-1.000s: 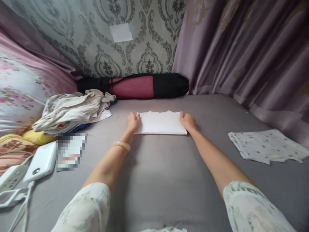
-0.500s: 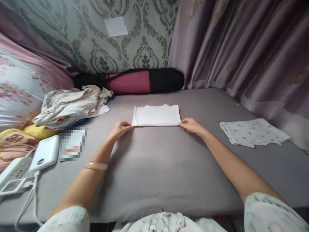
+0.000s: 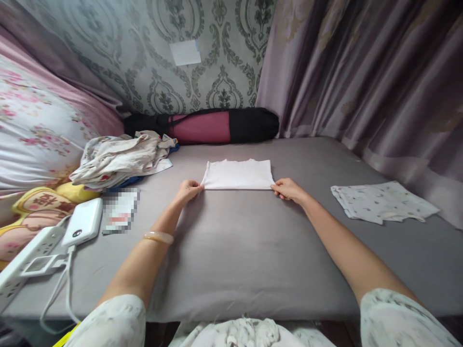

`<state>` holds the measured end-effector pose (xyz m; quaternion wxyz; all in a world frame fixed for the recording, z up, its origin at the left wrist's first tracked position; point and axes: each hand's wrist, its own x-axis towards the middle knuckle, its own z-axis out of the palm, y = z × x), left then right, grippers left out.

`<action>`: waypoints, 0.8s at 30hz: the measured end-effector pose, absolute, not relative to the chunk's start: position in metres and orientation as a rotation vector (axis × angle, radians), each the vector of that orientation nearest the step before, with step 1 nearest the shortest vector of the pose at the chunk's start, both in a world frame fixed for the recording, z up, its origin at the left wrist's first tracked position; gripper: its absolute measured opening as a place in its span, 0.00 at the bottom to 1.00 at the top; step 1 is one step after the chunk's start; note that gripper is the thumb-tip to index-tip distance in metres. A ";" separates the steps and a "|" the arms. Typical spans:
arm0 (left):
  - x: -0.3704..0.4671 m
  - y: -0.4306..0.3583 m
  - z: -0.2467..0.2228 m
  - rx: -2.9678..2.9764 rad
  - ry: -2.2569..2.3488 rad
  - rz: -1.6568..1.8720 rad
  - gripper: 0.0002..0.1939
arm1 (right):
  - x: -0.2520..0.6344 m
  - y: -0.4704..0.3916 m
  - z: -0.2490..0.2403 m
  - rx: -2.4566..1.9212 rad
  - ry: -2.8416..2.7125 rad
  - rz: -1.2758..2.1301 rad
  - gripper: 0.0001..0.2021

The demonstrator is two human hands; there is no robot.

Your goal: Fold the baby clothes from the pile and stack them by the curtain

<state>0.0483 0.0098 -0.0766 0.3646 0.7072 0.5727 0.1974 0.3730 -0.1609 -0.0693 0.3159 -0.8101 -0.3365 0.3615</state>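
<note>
A white cloth (image 3: 238, 174), folded into a wide rectangle, lies on the grey sheet in the middle. My left hand (image 3: 190, 189) pinches its near left corner between thumb and fingers. At the near right corner, my right hand (image 3: 288, 189) grips the fabric the same way. The near edge of the cloth is pulled straight between both hands, while its far edge is slightly wavy.
A patterned garment (image 3: 385, 202) lies flat on the right. Crumpled clothes (image 3: 119, 156) are piled at the left, with a white power bank (image 3: 85, 219) and a power strip (image 3: 36, 250) nearer. A black and red bag (image 3: 202, 126) lies along the wall.
The view has shifted a little, so the surroundings sit further right and slightly lower at the back. Both hands keep hold of the cloth corners, and its near edge looks tauter.
</note>
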 end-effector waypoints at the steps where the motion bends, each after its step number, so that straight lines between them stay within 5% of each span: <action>1: 0.048 0.011 -0.076 1.821 1.474 0.493 0.11 | 0.374 -0.161 -0.069 -2.140 -0.896 0.963 0.10; 7: 0.046 0.019 -0.068 1.954 1.495 0.374 0.08 | 0.384 -0.162 -0.063 -2.225 -0.965 0.930 0.06; 13: 0.089 0.017 -0.072 2.423 1.488 0.673 0.13 | 0.363 -0.128 -0.050 -2.355 -1.250 0.036 0.15; 17: 0.146 0.006 -0.084 2.667 1.105 0.556 0.20 | 0.317 -0.086 -0.059 -2.178 -1.754 -0.024 0.23; 24: 0.186 0.014 -0.092 2.677 1.193 0.321 0.26 | 0.295 -0.044 -0.080 -2.267 -1.937 0.146 0.27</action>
